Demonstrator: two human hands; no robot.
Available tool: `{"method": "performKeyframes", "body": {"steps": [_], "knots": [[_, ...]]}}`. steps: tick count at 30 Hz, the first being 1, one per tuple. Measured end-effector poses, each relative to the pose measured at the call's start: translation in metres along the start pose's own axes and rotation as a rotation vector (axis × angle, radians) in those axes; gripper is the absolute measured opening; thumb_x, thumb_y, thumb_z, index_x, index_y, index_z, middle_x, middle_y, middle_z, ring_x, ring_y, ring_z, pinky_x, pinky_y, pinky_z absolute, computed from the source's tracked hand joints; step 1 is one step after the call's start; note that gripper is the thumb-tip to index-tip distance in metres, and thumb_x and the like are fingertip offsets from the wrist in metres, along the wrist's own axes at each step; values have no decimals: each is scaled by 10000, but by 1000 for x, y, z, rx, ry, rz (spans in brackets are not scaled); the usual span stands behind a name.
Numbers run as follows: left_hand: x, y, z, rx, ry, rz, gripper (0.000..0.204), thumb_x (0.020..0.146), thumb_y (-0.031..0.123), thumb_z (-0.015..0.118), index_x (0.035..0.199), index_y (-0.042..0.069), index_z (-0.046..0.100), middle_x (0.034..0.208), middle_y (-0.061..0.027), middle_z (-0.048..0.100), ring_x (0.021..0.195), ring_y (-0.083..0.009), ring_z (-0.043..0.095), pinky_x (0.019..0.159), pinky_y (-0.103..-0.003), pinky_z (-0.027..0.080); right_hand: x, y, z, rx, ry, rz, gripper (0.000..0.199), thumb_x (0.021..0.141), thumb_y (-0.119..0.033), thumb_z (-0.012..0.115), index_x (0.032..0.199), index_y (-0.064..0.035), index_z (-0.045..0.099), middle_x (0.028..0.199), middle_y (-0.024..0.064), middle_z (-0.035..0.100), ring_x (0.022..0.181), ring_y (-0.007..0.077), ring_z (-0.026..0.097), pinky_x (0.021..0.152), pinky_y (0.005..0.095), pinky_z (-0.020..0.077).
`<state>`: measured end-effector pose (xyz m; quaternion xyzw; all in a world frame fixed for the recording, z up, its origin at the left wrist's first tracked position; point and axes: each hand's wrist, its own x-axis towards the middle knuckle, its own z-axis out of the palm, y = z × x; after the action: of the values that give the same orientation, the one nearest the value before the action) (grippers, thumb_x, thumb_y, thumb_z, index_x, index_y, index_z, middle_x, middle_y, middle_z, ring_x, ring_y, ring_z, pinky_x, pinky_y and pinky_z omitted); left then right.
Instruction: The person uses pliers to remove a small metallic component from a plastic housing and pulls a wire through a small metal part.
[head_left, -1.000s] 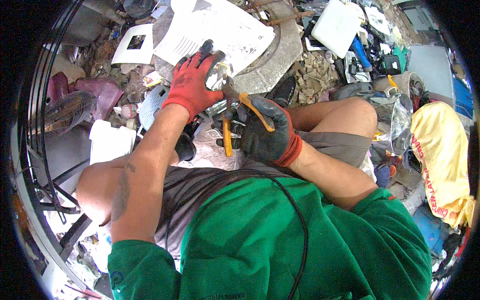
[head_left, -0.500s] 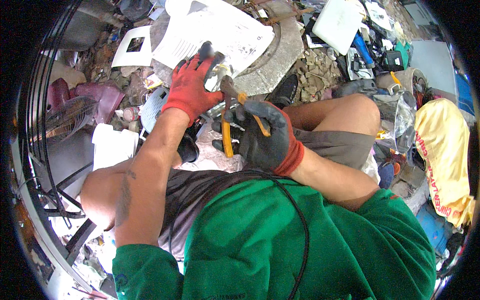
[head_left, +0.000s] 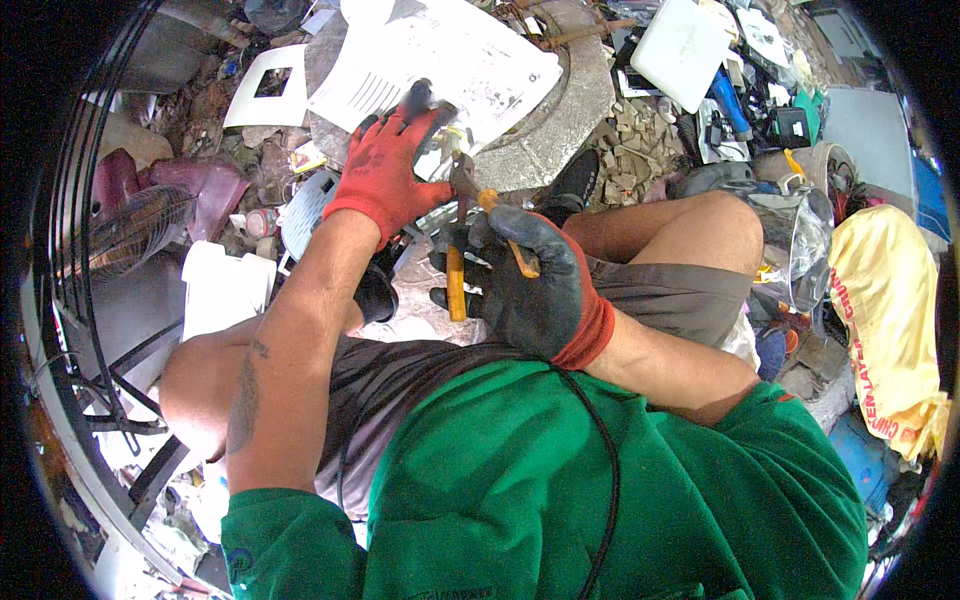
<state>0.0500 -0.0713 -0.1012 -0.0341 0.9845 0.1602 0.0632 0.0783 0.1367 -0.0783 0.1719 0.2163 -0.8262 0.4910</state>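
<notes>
Red-gloved left hand was at upper centre, its grip unclear, black-gloved right hand gripped yellow-handled pliers mid-frame, white paper lay up top.

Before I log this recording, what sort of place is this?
Probably a scrapyard or similar salvage spot: the right hand holds yellow-handled pliers, with a wire fan guard off to the left and broken rubble ahead.

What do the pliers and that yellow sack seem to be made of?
Pliers: head probably steel, dull brown as if rusted; yellow grips perhaps plastic or rubber, smooth-looking. Yellow sack: likely thin plastic, going by its creases.
</notes>
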Motion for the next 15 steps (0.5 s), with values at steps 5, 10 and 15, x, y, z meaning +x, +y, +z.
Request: {"method": "performKeyframes", "body": {"steps": [5,10,15], "knots": [[1,-8,9,-18,41,25,917,615,391,816,1422,184,434,1451,-233,402,1340,-397,387,1133,-465,273,-7,-7,16,-2,69,-1,245,920,-347,570,975,-127,665,1040,58,668,1102,284,598,912,536,493],[2,-7,8,-1,24,4,897,632,446,808,1419,219,444,1456,-226,404,1353,-382,384,1139,-480,248,-6,-5,18,5,106,11,257,920,-354,568,1023,-142,671,1038,42,666,1080,254,602,902,534,496],[3,-2,3,-6,-5,-19,910,628,390,828,1420,171,439,1455,-235,394,1348,-397,375,1131,-454,283,1,-4,13,62,76,-26,290,926,-381,548,1053,-150,669,1071,48,657,1095,227,597,907,528,495]]}}
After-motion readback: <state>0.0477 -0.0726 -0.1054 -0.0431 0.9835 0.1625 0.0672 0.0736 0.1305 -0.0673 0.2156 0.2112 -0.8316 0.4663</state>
